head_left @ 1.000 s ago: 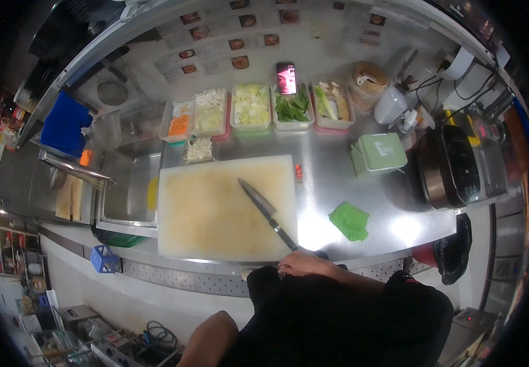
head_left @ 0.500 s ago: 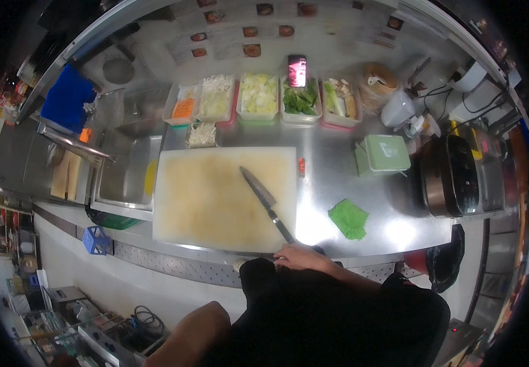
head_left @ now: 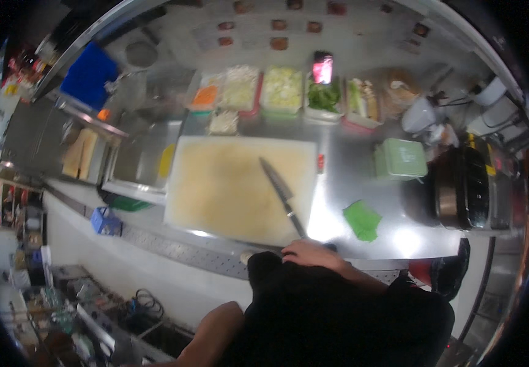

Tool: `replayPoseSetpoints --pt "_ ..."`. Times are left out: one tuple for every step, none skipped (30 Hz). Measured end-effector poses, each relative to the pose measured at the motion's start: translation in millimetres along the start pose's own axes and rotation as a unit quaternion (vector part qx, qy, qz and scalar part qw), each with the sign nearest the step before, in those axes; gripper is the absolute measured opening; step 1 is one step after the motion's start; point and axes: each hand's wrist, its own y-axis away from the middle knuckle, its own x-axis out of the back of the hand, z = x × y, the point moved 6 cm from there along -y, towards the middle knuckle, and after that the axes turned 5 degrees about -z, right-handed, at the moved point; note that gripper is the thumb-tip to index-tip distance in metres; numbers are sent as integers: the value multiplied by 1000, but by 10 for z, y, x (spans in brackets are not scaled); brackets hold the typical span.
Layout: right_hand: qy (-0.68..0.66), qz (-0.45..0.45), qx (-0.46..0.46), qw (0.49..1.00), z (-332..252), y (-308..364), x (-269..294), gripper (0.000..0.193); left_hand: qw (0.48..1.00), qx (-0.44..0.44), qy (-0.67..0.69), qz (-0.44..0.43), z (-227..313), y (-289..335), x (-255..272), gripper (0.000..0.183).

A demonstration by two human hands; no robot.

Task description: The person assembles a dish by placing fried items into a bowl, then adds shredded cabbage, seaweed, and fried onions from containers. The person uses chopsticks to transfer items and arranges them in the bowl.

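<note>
My right hand (head_left: 311, 252) is at the counter's front edge, against my dark clothing. Beside it ends the dark handle of a kitchen knife (head_left: 275, 178), which lies slanted across a white cutting board (head_left: 234, 189) with its blade pointing away. The fingers are blurred and partly hidden, so whether they touch the handle is unclear. Of my left side only the bent bare arm (head_left: 218, 327) shows at the bottom; that hand is out of view. A small red object (head_left: 320, 163) lies just right of the board, and a green cloth (head_left: 363, 220) farther right.
Tubs of chopped vegetables (head_left: 283, 88) line the back, with a lit phone (head_left: 322, 67) above the leafy greens. A sink (head_left: 133, 168) is on the left. To the right are a pale green box (head_left: 401, 159) and a dark rice cooker (head_left: 462, 186).
The whole view has shifted and tilted, moving the counter's things rightward in the picture. The knife keeps its place on the board, and my right hand stays near its handle.
</note>
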Motion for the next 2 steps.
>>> replayPoseSetpoints --pt "-3 -10 0 1000 -60 24 70 43 997 -29 64 28 33 105 89 25" --pt "-3 -16 -3 1000 -81 4 163 43 998 -28 51 20 63 75 95 25"
